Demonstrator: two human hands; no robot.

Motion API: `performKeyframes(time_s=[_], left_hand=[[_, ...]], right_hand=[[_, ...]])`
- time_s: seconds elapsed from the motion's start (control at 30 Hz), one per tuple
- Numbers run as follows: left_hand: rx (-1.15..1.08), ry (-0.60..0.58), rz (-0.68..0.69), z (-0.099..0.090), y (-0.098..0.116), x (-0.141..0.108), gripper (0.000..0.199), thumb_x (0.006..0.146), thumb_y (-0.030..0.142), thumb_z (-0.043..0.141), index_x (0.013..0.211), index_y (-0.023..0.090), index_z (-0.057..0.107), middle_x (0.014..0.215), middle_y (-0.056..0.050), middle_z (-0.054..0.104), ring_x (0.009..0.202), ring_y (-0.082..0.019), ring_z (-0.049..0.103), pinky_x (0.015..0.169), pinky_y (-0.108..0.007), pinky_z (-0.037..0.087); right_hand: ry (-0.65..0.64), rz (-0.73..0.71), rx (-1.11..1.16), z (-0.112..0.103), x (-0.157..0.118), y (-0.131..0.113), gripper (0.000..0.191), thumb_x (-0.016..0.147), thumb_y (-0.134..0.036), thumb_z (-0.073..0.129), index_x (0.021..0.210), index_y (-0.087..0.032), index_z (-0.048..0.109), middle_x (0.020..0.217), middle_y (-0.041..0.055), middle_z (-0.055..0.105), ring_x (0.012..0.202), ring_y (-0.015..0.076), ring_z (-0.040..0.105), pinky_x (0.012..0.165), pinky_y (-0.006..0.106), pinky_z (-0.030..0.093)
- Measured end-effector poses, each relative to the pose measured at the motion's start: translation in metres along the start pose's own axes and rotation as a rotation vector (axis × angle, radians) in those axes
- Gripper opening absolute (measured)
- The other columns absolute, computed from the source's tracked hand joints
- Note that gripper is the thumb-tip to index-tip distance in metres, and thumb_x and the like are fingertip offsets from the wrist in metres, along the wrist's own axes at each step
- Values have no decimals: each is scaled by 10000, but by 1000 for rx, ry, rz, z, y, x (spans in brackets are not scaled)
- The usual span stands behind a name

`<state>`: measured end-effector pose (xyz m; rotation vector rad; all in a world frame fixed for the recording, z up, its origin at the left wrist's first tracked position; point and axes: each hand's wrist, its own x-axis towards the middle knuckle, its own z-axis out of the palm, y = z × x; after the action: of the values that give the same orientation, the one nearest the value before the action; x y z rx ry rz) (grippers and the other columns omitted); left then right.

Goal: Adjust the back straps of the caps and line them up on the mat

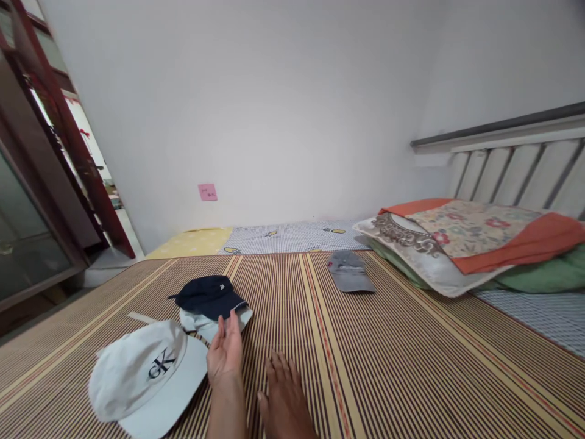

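Observation:
My left hand [226, 350] is turned palm up with its fingers stretched out, and nothing lies in it. Its fingertips reach the brim edge of a navy cap [208, 296]; whether they touch it I cannot tell. The navy cap lies on top of a white cap [201, 323], which is mostly covered. Left of my forearm is a larger white baseball cap [137, 369] with dark letters, its brim toward me. My right hand [284, 393] is palm down over the striped mat [379, 372], fingers extended, holding nothing. Farther off, a grey cap [350, 272] rests on the mat.
Pillows [411, 244] with an orange and floral cover [479, 228] are stacked at the right, by a white radiator [516, 174]. A wall [274, 110] with a pink note [208, 192] stands behind the bed. An open doorway [98, 152] is at the left.

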<state>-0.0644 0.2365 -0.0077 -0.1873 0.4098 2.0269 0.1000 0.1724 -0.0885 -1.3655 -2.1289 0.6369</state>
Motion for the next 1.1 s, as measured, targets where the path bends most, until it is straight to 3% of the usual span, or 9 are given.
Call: performKeyframes(time_s=[0.1,0.2,0.37,0.67,0.8,0.93,1.1], left_hand=[[30,75,-18,-4,-7,5,451,971,-15,430,1383,137,531,1444,-174,606,1299,-238,652,906,-307,659],[73,155,-22,-9,-10,6,290,1007,31,444,1243,135,577,1146,-108,721,971,-171,776,793,-286,682],[156,209,26,-8,-12,3,214,1028,34,459,931,143,615,821,1,704,661,-82,722,674,-197,653],[286,249,153,-10,-12,17,127,989,130,633,863,130,625,784,35,644,626,-87,632,519,-179,539],[303,254,201,-12,-10,21,155,1009,105,566,863,142,605,819,18,653,685,-105,654,575,-207,565],[324,181,230,-7,-13,14,250,993,23,465,828,184,562,806,6,667,764,-118,702,709,-229,609],[362,89,265,9,-23,-1,265,944,24,506,769,219,461,759,21,684,756,-137,730,741,-248,607]], right_hand=[[41,12,32,0,0,-2,572,986,-320,533,1545,-200,516,1668,77,380,1573,323,272,1311,552,178],[17,11,41,-2,0,-5,596,973,-295,540,1556,-181,497,1670,87,369,1574,331,258,1312,560,168],[-1,4,11,-1,2,-3,663,887,-177,575,1547,-164,509,1679,100,344,1577,354,227,1306,576,182],[-1,-47,37,8,2,10,703,886,-192,562,1582,-196,457,1691,85,334,1586,347,224,1301,596,152],[3,-30,52,4,2,4,681,891,-213,556,1568,-185,481,1680,83,359,1585,326,245,1308,573,133],[8,-1,78,0,1,-2,618,954,-335,545,1546,-157,511,1669,101,381,1580,333,259,1313,562,126],[-13,11,126,-10,-2,-8,612,988,-405,529,1548,-158,507,1668,111,389,1584,330,249,1315,555,120]])
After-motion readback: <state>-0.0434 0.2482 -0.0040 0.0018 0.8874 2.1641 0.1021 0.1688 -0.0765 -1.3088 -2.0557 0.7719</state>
